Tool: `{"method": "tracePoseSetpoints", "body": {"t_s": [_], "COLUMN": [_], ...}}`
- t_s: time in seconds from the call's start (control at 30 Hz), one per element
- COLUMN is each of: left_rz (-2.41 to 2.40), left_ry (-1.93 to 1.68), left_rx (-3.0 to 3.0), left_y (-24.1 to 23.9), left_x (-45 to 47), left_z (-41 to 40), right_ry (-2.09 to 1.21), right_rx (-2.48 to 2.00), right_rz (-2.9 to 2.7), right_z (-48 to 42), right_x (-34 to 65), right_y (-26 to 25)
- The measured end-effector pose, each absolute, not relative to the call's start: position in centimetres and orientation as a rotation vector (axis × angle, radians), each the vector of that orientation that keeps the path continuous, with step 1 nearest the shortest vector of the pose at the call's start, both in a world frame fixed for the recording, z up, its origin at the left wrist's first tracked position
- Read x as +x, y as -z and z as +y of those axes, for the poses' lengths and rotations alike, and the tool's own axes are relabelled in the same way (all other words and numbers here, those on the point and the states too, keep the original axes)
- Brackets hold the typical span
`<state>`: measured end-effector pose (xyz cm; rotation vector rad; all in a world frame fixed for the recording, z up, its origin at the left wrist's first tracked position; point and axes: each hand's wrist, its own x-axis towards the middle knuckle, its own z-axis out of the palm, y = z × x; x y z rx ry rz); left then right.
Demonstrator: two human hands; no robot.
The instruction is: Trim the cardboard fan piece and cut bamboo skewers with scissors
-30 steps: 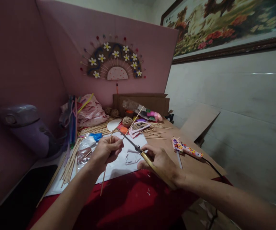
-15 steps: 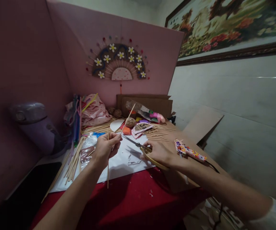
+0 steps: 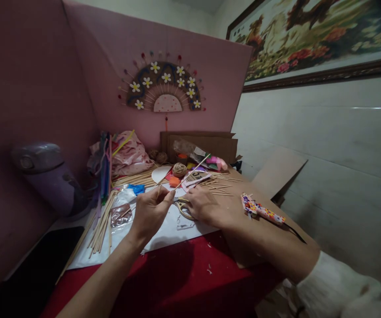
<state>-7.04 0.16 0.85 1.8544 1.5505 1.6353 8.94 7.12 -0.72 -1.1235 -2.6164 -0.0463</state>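
My left hand [image 3: 152,210] is closed in a pinch on a thin wooden stick [image 3: 194,169], which slants up to the right. A second stick seems to show just above these fingers; I cannot tell whether it is held too. Close by on the right, my right hand [image 3: 205,204] has its fingers at the handle of the yellow-handled scissors [image 3: 186,208], low over the white sheet [image 3: 164,236]. The scissor blades are mostly hidden behind my left hand. Behind the hands lie an orange packet [image 3: 174,181], a twine ball [image 3: 179,169] and a white half-disc [image 3: 160,174].
Loose sticks [image 3: 100,227] and a clear bag with brown material [image 3: 121,215] lie on the left. A flower-patterned glue gun [image 3: 261,211] with a cord rests on cardboard at right. A purple bottle [image 3: 44,181] stands far left. A decorated fan [image 3: 167,84] hangs behind.
My right hand has moved left and forward with the scissors, closer to my left hand. The stick in my left hand has tipped over to the right; the one pointing down no longer shows below.
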Motion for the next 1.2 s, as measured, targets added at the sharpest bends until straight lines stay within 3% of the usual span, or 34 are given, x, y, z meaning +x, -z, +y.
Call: {"method": "tracePoseSetpoints", "body": {"t_s": [0.13,0.27,0.53,1.2], "left_rz": [1.635,1.709,1.793,2.073], "left_ry": [-1.647,-1.593,-1.468,-1.169], "left_rx": [2.182,2.512,2.783,2.684], "left_y": [-1.0,-1.0,-0.6,-0.6], "left_x": [-6.7,-6.4,-6.4,-6.6], "left_z": [-0.3,-0.5,-0.7,-0.4], "right_ry": [0.521,0.673,0.615,0.414], "right_rx": [-0.695,-0.481,-0.495,-0.695], "right_rz": [-2.329,-2.09,-2.269,-2.45], "right_z": [4.0,3.2,4.4,4.5], "right_x": [10.4,11.4,11.6,10.6], "right_y": [-1.1,-3.2,-3.9,-3.0]}}
